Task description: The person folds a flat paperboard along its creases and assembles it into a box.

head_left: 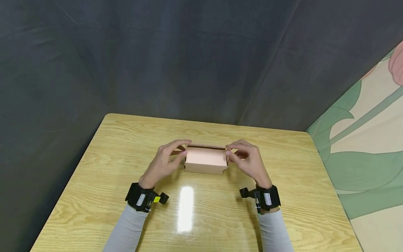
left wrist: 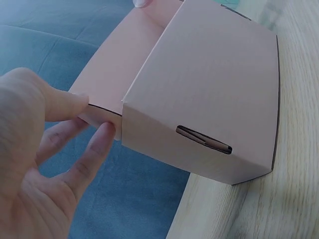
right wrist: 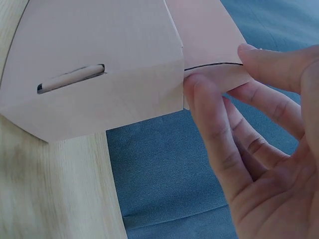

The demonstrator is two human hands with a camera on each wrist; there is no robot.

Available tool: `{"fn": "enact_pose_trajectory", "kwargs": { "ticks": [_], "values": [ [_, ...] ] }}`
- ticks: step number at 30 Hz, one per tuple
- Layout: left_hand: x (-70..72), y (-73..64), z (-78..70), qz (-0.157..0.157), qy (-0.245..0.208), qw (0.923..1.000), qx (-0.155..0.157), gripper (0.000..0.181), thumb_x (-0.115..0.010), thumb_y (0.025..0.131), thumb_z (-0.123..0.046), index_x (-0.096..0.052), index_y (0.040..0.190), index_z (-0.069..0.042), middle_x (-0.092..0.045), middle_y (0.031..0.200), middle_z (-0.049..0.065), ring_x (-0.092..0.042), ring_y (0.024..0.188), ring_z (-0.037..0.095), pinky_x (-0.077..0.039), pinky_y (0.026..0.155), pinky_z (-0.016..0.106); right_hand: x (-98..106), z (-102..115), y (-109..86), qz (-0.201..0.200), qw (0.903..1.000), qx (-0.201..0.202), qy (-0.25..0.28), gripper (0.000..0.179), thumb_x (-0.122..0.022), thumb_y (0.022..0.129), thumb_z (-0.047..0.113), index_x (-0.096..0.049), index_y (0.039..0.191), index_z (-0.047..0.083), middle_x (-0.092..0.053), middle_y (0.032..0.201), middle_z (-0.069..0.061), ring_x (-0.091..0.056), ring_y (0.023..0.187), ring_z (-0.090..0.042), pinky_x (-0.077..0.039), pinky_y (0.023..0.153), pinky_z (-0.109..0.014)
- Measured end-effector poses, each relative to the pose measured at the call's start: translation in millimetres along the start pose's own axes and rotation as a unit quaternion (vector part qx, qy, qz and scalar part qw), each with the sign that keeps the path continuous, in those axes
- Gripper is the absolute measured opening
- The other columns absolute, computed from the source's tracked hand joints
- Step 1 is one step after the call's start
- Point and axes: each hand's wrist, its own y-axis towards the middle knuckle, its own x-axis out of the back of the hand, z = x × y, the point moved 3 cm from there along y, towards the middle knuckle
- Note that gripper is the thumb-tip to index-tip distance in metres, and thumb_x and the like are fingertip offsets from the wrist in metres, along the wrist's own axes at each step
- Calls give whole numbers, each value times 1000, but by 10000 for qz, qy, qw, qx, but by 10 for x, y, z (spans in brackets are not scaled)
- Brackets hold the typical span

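Note:
A small pinkish-tan cardboard box (head_left: 204, 168) stands on the table between both hands. At its left end, my left hand (head_left: 162, 162) pinches the edge of the raised lid panel (left wrist: 112, 67), thumb on one face and fingertips against the folded side flap (left wrist: 102, 118). Opposite it, my right hand (head_left: 250, 161) holds the lid's other end the same way, thumb on the edge and a finger under the side flap (right wrist: 219, 74). A narrow slot (left wrist: 204, 139) shows on the box body in each wrist view. The inside of the box is hidden.
The box sits on a light wood-grain table (head_left: 119, 140) with a bright reflection in front of the box. A dark curtain (head_left: 189, 70) hangs behind and to the left. A floral-patterned cloth (head_left: 365, 164) is along the right side.

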Motion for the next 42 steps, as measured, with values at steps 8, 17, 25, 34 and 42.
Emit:
{"fn": "enact_pose_trajectory", "kwargs": {
  "ticks": [8,17,25,34,42],
  "values": [
    [7,0,-17,-42,-129,9998,-112,36,-67,105,-5,-66,141,-6,-70,141,10,-72,113,28,-64,95,41,3,39,-9,23,9996,255,-69,23,-83,92,1,-83,113,8,-76,115,-9,-76,84,-18,-64,72,-25],
    [-8,5,-41,11,319,9989,-341,45,-76,99,-8,-66,143,-9,-70,140,9,-71,121,25,-63,95,39,19,69,-20,81,9988,279,-397,26,-87,89,10,-85,114,14,-80,116,-5,-79,90,-20,-65,72,-27],
    [-39,-14,-90,89,1295,9906,-423,72,-98,79,-24,-67,142,-13,-70,141,2,-62,129,22,-57,104,43,-18,164,-55,735,9853,385,-1494,61,-97,80,22,-74,136,18,-75,134,-2,-74,114,-21,-62,97,-44],
    [-75,-14,-93,76,1693,9844,-470,71,-96,82,-26,-66,145,-12,-71,139,4,-61,130,25,-53,111,45,-126,203,-63,1051,9710,242,-2135,79,-99,77,27,-65,148,17,-69,144,-4,-65,132,-28,-56,108,-49],
    [-80,3,-83,-40,1539,9863,-592,66,-95,83,-21,-68,143,-13,-71,139,7,-63,129,26,-55,109,43,-143,194,-37,955,9686,465,-2249,73,-97,80,24,-67,145,14,-70,142,-7,-67,130,-30,-58,106,-49]
  ]
}}
